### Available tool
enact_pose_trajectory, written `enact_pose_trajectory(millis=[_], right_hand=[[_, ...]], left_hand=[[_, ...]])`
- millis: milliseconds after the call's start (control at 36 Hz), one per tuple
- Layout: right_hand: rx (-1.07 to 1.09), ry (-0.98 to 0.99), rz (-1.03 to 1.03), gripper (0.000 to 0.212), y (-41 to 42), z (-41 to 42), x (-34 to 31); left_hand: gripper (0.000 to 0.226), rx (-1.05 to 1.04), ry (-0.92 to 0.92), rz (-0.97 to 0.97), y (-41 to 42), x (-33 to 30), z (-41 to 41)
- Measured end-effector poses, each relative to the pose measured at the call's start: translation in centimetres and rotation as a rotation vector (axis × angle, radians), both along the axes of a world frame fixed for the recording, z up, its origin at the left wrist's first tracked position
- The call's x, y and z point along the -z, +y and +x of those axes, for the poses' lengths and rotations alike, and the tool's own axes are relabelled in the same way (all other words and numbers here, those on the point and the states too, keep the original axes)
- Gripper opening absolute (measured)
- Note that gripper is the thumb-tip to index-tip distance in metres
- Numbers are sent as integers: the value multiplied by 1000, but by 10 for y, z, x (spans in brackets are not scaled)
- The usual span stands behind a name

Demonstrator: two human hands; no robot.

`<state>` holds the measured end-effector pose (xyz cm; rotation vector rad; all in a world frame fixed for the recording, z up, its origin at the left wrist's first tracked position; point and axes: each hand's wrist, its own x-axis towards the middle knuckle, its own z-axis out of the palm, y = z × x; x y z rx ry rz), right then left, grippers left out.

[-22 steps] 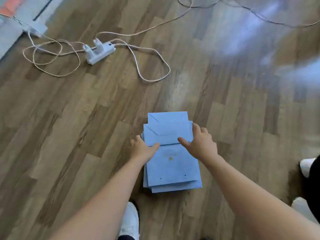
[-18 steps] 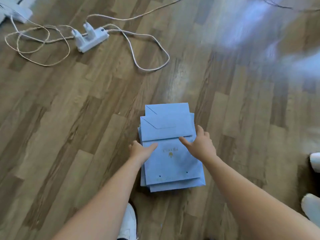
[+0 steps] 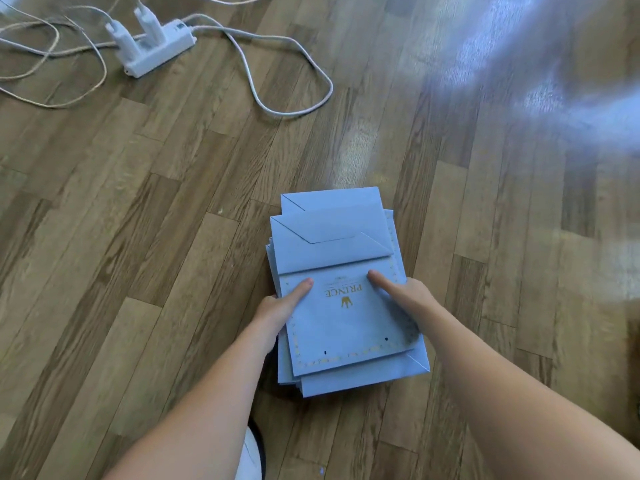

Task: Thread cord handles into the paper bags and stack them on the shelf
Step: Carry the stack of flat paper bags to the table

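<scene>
A stack of flat light-blue paper bags lies on the wooden floor, just below centre. The top bag shows a gold crown, the word PRINCE and two small punched holes near its close edge. My left hand holds the stack's left edge, thumb on top and fingers hidden at the side. My right hand grips the right edge in the same way, its thumb lying on the top bag. No cord handles are visible in the bags.
A white power strip with two plugs sits at the far left, its white cable looping toward the bags. Thin beige cord lies coiled at the left edge. A white shoe shows near the bottom. Bright glare covers the floor at upper right.
Both hands have slid from the top of the stack out to its side edges, thumbs staying on top. The view has come closer to the bags.
</scene>
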<state>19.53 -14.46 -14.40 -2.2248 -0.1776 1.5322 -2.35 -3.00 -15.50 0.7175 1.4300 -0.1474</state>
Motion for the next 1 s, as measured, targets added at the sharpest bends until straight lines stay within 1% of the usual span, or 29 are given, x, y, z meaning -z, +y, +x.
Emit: enact_pose_trajectory(millis=[56, 167, 194, 278, 333, 361, 417, 472, 528, 556, 583, 639, 722, 750, 778, 833, 861, 889, 944, 1000], right_hand=[[11, 43, -14, 53, -4, 2, 2], [33, 127, -20, 69, -8, 2, 9], [42, 134, -18, 71, -9, 2, 9], [64, 187, -33, 72, -10, 3, 7], [56, 204, -40, 71, -12, -1, 6], [57, 198, -31, 73, -12, -3, 6], [85, 194, -9, 78, -12, -7, 9], [106, 190, 8, 77, -8, -10, 10], [113, 202, 30, 75, -5, -12, 10], [111, 214, 45, 73, -3, -13, 9], [107, 227, 55, 71, -1, -14, 9], [109, 244, 53, 67, 0, -14, 11], [129, 265, 27, 72, 1, -14, 11], [133, 274, 35, 71, 2, -14, 10], [140, 280, 52, 67, 4, -14, 8], [156, 275, 93, 60, 7, -16, 1], [154, 260, 113, 60, 10, -16, -5], [147, 247, 128, 60, 14, -17, -12], [130, 222, 156, 54, 23, -18, -37], [118, 163, 175, 49, 40, -19, -70]], left_hand=[[64, -4, -26, -8, -2, 2, -2], [68, -87, -51, 6, -8, 8, -1], [76, -96, -48, 13, -8, 7, 0], [116, -106, 26, 68, -8, 5, 3], [130, -81, 90, 120, -4, 14, -2], [132, -71, 105, 133, -3, 18, -7], [127, -73, 83, 130, -2, 30, -13], [121, -107, 48, 112, -1, 10, -11], [104, -130, 16, 107, 2, -4, -10], [99, -139, 0, 94, 4, -7, -11], [105, -133, -4, 70, 6, -9, -12], [123, -111, 4, 33, 8, -4, -15], [128, -115, 5, 19, 9, 5, -18], [127, -127, 19, 29, 9, 2, -17], [121, -140, 16, 60, 9, -4, -14], [88, -158, 10, 123, 7, -20, -10], [72, -171, 7, 137, 8, -29, -9], [62, -182, 1, 142, 9, -37, -8], [51, -193, -7, 164, 14, -60, -8], [50, -201, 2, 213, 23, -92, -7]])
